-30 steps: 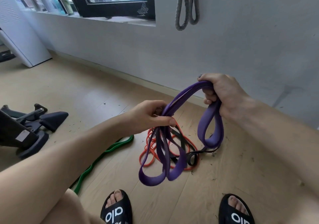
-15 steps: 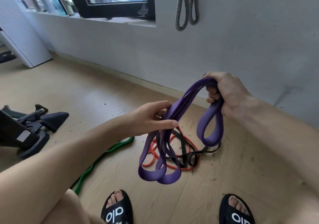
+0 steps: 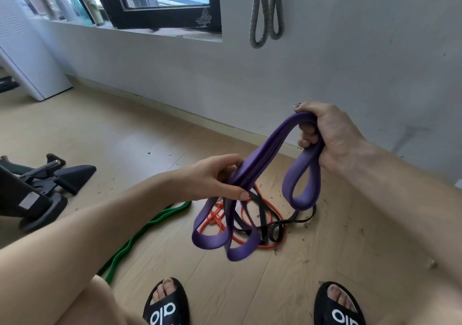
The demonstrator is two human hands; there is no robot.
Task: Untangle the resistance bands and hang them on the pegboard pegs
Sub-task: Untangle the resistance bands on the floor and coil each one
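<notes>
The band (image 3: 272,154) held up in front is a solid purple, and the ones piled on the floor are coloured bright orange-red (image 3: 271,207) and plain black (image 3: 280,227), with a green one (image 3: 140,232) stretched out to the side. The floor (image 3: 325,262) is done in pale beige wood planks flecked with tiny dark bits, the wall (image 3: 350,62) is painted a flat light grey, and a grey loop with a faint speckled weave (image 3: 266,12) is seen hanging on it. The window frame (image 3: 165,19) is finished in black, and the slides (image 3: 166,304) are black too, printed with white lettering.
</notes>
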